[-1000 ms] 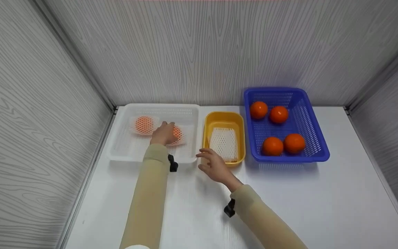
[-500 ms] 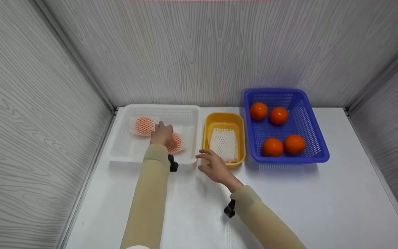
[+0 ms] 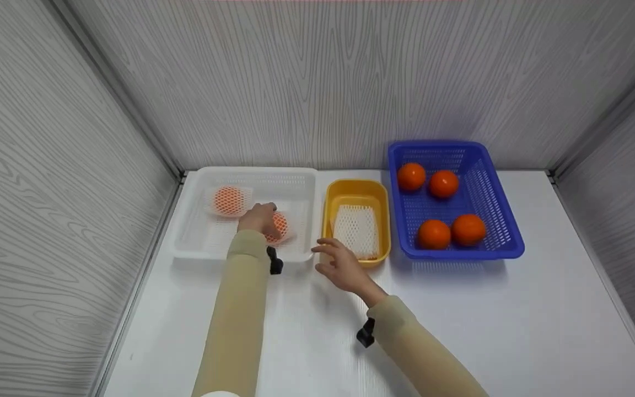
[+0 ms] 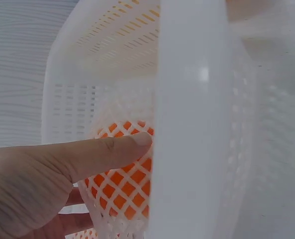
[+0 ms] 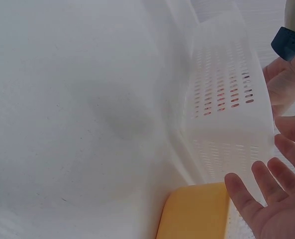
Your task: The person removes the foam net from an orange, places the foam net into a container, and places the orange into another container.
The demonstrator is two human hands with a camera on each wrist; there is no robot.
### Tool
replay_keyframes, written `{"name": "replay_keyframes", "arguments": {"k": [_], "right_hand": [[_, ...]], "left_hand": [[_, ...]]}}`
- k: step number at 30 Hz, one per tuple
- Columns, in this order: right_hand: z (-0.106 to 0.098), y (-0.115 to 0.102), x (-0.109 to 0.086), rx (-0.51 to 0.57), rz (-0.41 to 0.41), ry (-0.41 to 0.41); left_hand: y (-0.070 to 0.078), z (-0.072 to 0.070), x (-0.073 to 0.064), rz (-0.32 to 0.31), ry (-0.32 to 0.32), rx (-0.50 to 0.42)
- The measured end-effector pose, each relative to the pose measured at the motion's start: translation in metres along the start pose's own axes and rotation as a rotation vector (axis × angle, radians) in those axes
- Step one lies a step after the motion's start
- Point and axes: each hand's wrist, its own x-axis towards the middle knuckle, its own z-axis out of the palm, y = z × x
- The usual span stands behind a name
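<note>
A netted orange (image 3: 281, 222) has been moved a little toward the front of the white basket (image 3: 262, 170) since a second ago. It is held by the left hand (image 3: 259, 219), the thumb (image 4: 107, 153) laid across it. Nothing is held by the right hand (image 3: 343, 268), its fingers loosely spread near the yellow tub (image 3: 357, 191).

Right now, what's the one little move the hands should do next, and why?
I'd say the left hand should gently let go of the netted orange. Its thumb lies on the net, and the fruit is already inside the white basket, near another netted orange, so it probably needs no more carrying.
</note>
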Motion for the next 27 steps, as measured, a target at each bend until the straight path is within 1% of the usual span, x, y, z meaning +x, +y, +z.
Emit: {"name": "replay_keyframes", "arguments": {"k": [4,9,12,19,21,27], "right_hand": [[0.0,0.0,0.0,0.004,-0.013,0.002],[0.0,0.0,0.0,0.017,-0.006,-0.005],[0.0,0.0,0.001,0.024,-0.005,-0.007],[-0.001,0.001,0.001,0.034,-0.019,-0.009],[-0.001,0.002,0.001,0.036,-0.022,-0.01],[-0.003,0.002,0.0,0.074,0.004,-0.031]], "left_hand": [[-0.001,0.0,0.001,0.002,0.0,0.0],[0.0,0.001,-0.001,-0.002,-0.024,-0.039],[0.0,0.002,-0.002,0.0,-0.027,-0.051],[-0.003,0.002,-0.003,0.03,0.027,0.012],[-0.005,0.001,-0.004,0.037,0.039,0.002],[-0.01,-0.004,-0.011,0.045,0.055,-0.084]]}}
